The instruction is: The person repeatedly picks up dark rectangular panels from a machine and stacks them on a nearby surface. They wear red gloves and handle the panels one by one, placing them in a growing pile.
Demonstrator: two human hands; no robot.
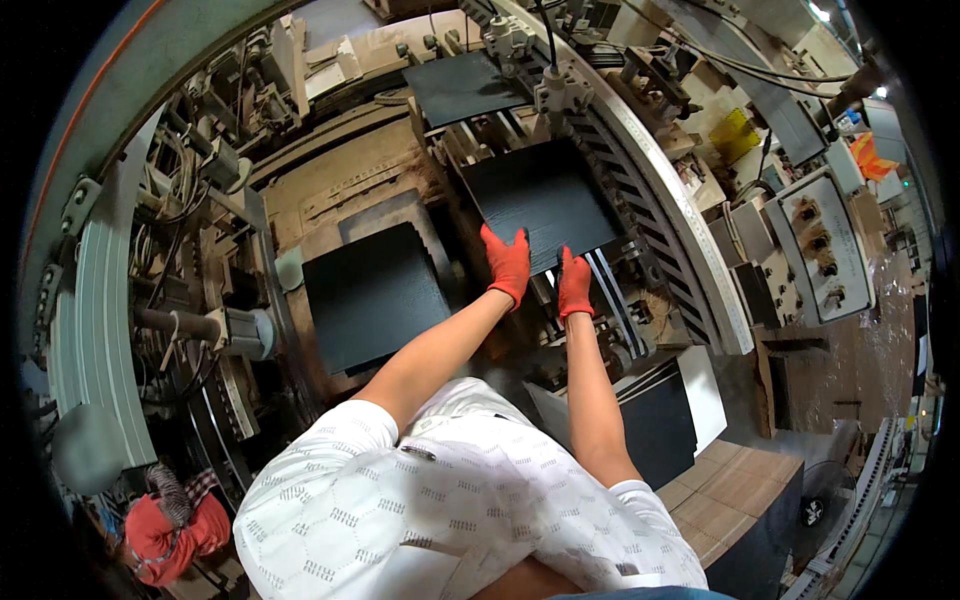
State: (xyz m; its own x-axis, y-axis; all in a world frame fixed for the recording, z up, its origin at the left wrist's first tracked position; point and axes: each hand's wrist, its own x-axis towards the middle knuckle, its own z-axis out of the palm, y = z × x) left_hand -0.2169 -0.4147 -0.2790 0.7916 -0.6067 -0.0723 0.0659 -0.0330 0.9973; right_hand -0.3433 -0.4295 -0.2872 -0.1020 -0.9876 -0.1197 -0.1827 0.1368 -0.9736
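Site type: factory workshop. Indicators: dusty machine bed (pixel 340 185), long metal rail (pixel 683 190), exposed machinery (pixel 215 160) at left, stacked boards (pixel 375 295).

Gloves (pixel 508 268): bright red, kinda blackish at the fingertips
Panel at the gloves (pixel 545 195): plain black, bit of a bluish sheen
Panel stack (pixel 375 295): same deal, near-black
Shirt (pixel 340 490): white, faint grey hexagon outlines plus little grey print
Ribbed strip (pixel 650 220): black and grey stripes, pretty bold
Cloth at far right (pixel 872 158): loud orange

The dark panel (pixel 545 195) shines faintly; the red gloves (pixel 508 268) at its near edge are matt cloth; the rail (pixel 703 235) right of it is probably smooth metal.
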